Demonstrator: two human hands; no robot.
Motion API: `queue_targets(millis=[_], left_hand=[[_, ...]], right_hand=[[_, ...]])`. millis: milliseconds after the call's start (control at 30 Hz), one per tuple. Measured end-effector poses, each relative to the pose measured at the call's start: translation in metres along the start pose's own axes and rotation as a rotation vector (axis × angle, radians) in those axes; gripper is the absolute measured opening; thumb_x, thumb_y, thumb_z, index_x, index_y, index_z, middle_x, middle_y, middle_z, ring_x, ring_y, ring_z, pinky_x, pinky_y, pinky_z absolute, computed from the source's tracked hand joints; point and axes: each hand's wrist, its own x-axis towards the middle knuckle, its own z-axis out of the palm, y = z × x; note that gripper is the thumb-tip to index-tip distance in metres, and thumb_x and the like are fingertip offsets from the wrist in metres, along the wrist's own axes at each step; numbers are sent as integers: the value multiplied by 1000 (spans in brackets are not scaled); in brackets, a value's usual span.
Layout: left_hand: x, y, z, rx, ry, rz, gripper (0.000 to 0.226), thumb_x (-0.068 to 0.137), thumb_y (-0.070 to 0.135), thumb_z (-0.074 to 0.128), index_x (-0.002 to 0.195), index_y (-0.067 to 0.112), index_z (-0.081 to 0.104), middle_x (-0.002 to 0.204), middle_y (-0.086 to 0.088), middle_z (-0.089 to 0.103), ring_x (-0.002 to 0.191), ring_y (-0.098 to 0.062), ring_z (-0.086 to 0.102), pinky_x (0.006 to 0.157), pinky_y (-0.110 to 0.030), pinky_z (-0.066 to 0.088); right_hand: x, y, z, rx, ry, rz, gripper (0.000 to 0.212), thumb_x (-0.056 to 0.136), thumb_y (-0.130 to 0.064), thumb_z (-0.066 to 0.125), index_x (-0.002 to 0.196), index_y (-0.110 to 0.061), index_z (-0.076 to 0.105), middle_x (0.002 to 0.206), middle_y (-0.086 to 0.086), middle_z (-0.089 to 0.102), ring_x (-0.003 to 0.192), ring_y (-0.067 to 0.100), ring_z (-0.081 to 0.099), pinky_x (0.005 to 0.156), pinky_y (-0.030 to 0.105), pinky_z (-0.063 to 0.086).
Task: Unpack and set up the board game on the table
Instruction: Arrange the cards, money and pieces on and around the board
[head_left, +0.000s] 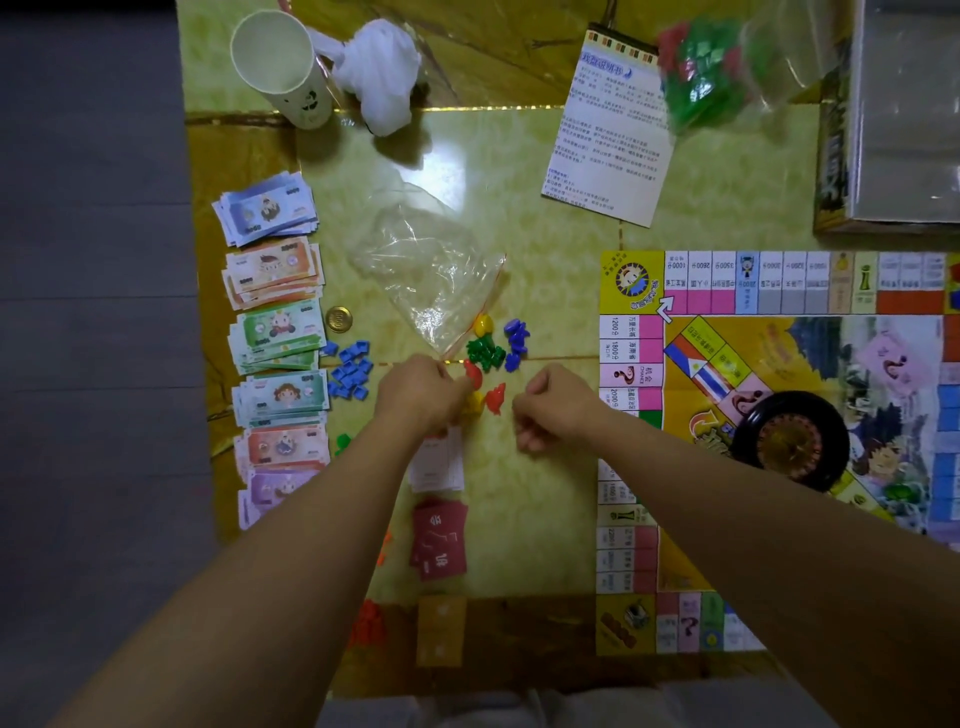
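Seen from the head camera I am monitoring remotely: both bare forearms reach forward over the glossy yellow-green table (545, 171), wrists nearly level, backs of the hands up. The left hand (422, 396) has its fingers bunched at the near corner of the clear plastic zip bag with a red seal strip (426, 270), its fingertips against a red plastic pawn (471, 374); I cannot tell whether it pinches the pawn, the bag, or neither. The right hand (549, 410) is curled into a loose fist just beside it, knuckles up; I cannot tell whether anything is inside.

Between and beyond the hands lie the spilled green plastic pawns (485, 356), blue plastic pawns (517, 338) and a yellow plastic pawn (483, 325). The colourful printed game board (779, 291) lies unfolded on the right, a black roulette-style spinner (789, 441) standing on it. Stacks of paper play money (275, 322) run down the left edge, with small blue plastic houses (350, 369) just beside them. Dark red cards (439, 540) lie near the left forearm.
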Motion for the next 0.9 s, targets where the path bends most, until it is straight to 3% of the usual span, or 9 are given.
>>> queue_targets(millis=[67,133,267,367,533,633,767,900], left_hand=[[-2,-2,11,-39,-95,-33,32,88,29,56,81,1,71,74,-14,73,69,-30,70,76,-38,58],[0,-2,18,-174,-73,-27,30,78,30,58,79,2,70,73,-15,72,71,-32,70,78,-45,58],[7,-8,29,-332,39,39,24,67,36,54,64,14,62,64,-8,65,77,-36,69,76,-51,57],[-1,-8,27,-360,65,62,26,70,39,54,72,14,63,75,-10,68,81,-35,68,79,-50,57],[-15,-23,19,-307,154,96,13,87,27,58,77,20,63,85,-7,71,83,-31,67,80,-50,55],[-21,-39,12,-318,226,112,12,91,20,56,84,18,65,87,-7,70,83,-31,67,81,-50,54],[-31,-63,3,-243,241,87,12,92,21,55,87,19,66,91,-5,69,87,-25,65,82,-45,54],[-42,-80,5,-127,214,125,18,91,20,55,98,12,69,96,-7,70,91,-25,63,77,-34,49]], right_hand=[[-1,2,4,40,-89,-9,13,88,-4,57,100,-1,53,74,25,63,51,27,59,46,30,51],[-1,-3,5,122,-82,-67,3,89,-1,57,91,1,55,79,27,62,56,26,58,47,28,51],[6,-14,-2,259,33,-139,11,90,5,48,84,-5,48,78,21,60,65,28,60,52,29,49],[6,-15,-12,143,40,-151,25,90,2,44,68,-6,51,79,22,60,63,28,58,52,29,48],[-7,-7,-11,46,3,-146,5,93,-6,47,89,-7,50,71,13,60,52,18,54,49,24,46],[-14,-1,3,-11,-52,-185,5,94,-8,48,93,-5,52,71,13,61,51,18,55,45,21,46],[-24,12,31,-154,-67,-222,9,92,-11,52,92,-4,58,75,16,65,63,24,60,59,31,50],[-27,27,54,-242,38,-248,10,89,-14,55,79,-15,55,67,5,64,66,21,60,75,39,53]])
